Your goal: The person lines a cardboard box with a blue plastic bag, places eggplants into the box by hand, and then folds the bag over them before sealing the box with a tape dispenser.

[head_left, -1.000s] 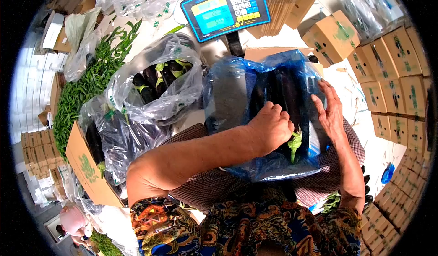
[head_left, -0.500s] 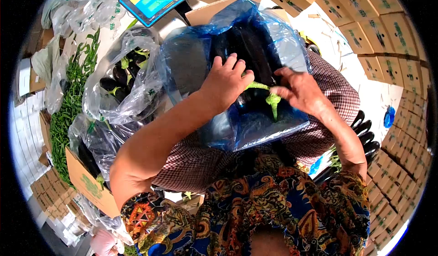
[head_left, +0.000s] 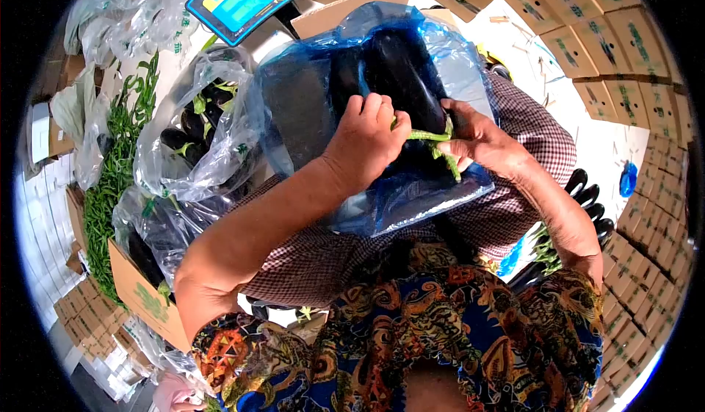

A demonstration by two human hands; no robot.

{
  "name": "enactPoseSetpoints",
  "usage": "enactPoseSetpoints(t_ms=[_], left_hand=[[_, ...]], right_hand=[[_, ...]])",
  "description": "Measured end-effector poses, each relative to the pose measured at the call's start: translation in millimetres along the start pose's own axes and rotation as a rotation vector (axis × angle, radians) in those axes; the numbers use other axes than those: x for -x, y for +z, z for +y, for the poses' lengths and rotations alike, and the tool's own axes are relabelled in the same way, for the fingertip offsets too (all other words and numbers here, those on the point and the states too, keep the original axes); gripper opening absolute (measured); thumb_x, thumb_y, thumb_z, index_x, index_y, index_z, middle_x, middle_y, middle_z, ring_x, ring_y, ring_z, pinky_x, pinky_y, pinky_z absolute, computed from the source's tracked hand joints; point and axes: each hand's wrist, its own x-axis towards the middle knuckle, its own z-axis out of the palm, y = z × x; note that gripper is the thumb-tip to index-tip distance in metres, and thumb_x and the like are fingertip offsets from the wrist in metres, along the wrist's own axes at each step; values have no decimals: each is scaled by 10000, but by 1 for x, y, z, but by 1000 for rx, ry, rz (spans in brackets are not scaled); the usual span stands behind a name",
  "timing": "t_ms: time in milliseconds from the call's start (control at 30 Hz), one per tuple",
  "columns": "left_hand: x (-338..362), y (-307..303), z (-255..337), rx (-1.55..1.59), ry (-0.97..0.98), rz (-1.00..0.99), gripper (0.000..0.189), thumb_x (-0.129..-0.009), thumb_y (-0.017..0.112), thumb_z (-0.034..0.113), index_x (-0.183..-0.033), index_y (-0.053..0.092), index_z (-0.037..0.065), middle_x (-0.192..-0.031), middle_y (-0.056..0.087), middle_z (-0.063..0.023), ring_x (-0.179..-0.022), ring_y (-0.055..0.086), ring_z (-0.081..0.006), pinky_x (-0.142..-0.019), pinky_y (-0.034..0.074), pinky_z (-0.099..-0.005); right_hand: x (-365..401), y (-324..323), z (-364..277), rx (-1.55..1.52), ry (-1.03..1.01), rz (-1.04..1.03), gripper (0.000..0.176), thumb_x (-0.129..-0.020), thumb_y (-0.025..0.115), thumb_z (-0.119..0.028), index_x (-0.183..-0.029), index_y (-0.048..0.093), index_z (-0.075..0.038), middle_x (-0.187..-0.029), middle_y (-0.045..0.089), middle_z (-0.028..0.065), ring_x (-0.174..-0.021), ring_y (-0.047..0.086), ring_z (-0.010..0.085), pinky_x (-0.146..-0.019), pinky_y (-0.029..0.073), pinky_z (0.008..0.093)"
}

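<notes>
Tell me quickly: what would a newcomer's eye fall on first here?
Probably the glossy dark eggplant at the centre, lying in blue plastic, with the left hand and right hand at green stems by its lower end. Next, perhaps, the bright scale display at upper left, the green peppers heaped at far left, and the cardboard boxes stacked along the right.

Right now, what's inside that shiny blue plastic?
Inside the blue plastic are long, dark eggplants, with green stems showing between the left hand and the right hand. The hands cover some parts, and whatever is underneath the eggplants is hidden.
</notes>
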Motion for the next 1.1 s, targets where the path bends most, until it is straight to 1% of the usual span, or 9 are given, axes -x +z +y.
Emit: enactPoseSetpoints(t_ms=[300, 400, 433, 600, 700, 833, 867, 1033, 1100], left_hand=[[20, 27, -5, -15, 77, -1, 280, -770, 552, 222, -1007, 628, 93, -1084, 582, -146, -1021, 519, -285, -761, 396, -402], [11, 37, 4, -71, 81, -125, 271, -771, 554, 217, -993, 642, 90, -1063, 601, -148, -998, 532, -279, -764, 398, -400], [12, 34, 1, -65, 89, -153, 270, -772, 555, 220, -990, 642, 88, -1060, 601, -147, -997, 533, -277, -765, 398, -398], [8, 24, -13, 158, 72, -44, 271, -740, 615, 171, -982, 633, 50, -1054, 595, -144, -972, 545, -285, -770, 444, -394], [8, 23, -17, 258, 45, 50, 240, -708, 647, 131, -932, 615, 50, -972, 581, -115, -914, 550, -291, -775, 471, -384], [14, 30, -22, 300, 56, -2, 232, -676, 674, 155, -883, 598, 81, -881, 558, -65, -887, 545, -282, -780, 462, -413], [14, 27, -19, 245, 52, -28, 250, -671, 686, 165, -892, 600, 85, -884, 562, -61, -889, 545, -279, -780, 460, -421], [27, -41, -34, 440, -59, -398, 421, -692, 735, 263, -1053, 599, 95, -949, 615, -119, -965, 604, -310, -863, 483, -444], [60, -57, -61, 489, -162, -139, 466, -735, 714, 256, -1148, 585, 81, -1045, 624, -162, -996, 604, -333, -873, 491, -433]], right_hand=[[2, -10, 1, 100, 1, 5, 614, -883, 631, -71, -1374, 282, 48, -853, 656, 119, -775, 649, 177, -621, 545, 305], [-16, 24, 6, 756, -74, 148, 678, -789, 702, -119, -1300, 291, 49, -829, 644, 236, -804, 666, 357, -675, 534, 405], [-17, 32, 6, 756, -104, 168, 626, -790, 714, -155, -1242, 324, 32, -842, 640, 253, -833, 643, 427, -704, 518, 442], [-22, 26, 7, 359, 83, 75, 888, -796, 763, -188, -1430, 171, 1, -863, 644, 140, -674, 631, 211, -625, 516, 327], [-32, 25, 24, 536, -14, 76, 973, -781, 781, -208, -1457, 113, 2, -885, 634, 125, -657, 618, 174, -613, 518, 301], [-38, 31, 5, 841, 11, 53, 1064, -758, 765, -385, -1441, 92, 76, -854, 656, 246, -793, 665, 324, -705, 524, 411], [-43, 21, 27, 837, -170, 80, 1057, -757, 750, -438, -1439, 131, 80, -864, 652, 257, -807, 659, 371, -720, 518, 431], [-26, 37, -17, 959, -82, 39, 914, -799, 689, -518, -1366, 326, 100, -926, 654, 286, -867, 655, 413, -738, 509, 458], [-17, 47, -41, 1072, -7, 55, 652, -848, 669, -415, -1257, 499, 63, -892, 651, 292, -873, 651, 424, -760, 506, 450]])
